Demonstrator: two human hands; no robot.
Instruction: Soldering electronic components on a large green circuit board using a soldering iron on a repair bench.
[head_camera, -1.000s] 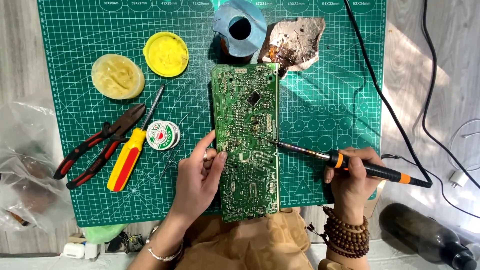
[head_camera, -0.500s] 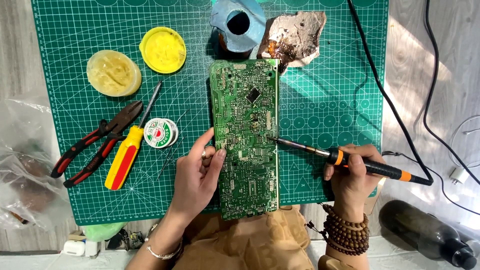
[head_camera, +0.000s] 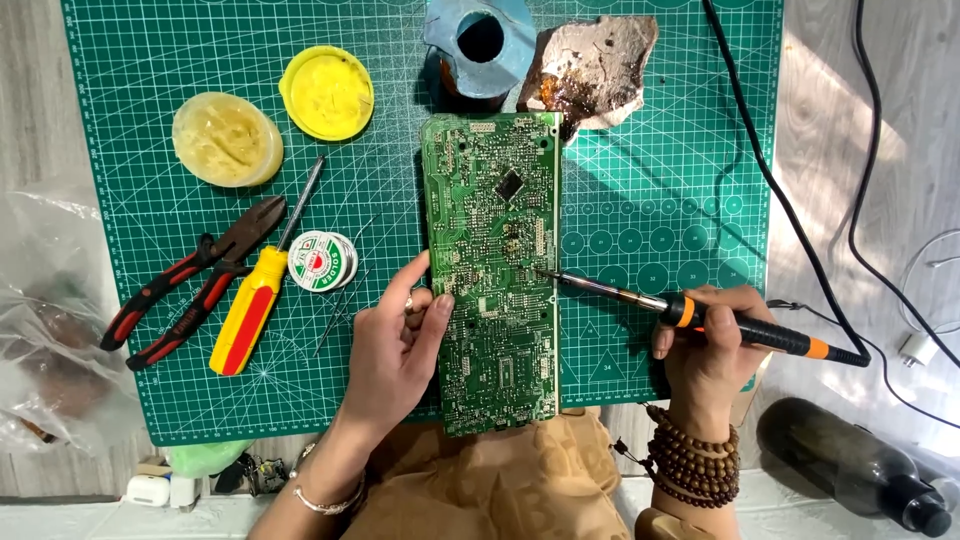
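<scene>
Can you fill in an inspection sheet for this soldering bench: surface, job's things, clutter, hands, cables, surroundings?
Surface: green cutting mat on a grey table.
Job's things: circuit board lying flat; soldering iron, tip at the board's right edge.
Clutter: pliers, screwdriver, solder reel, two yellow tins.
Hands: left hand steadies the board; right hand grips the iron.
Cables: black cord along the mat's right side.
Surroundings: dark bottle, plastic bag.

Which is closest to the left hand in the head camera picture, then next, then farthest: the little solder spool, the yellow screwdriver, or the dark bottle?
From the left hand:
1. Solder spool, just up and to its left on the green mat.
2. Yellow screwdriver, a bit farther left, beside the spool.
3. Dark bottle, far off at the lower right, past the right hand.
</scene>
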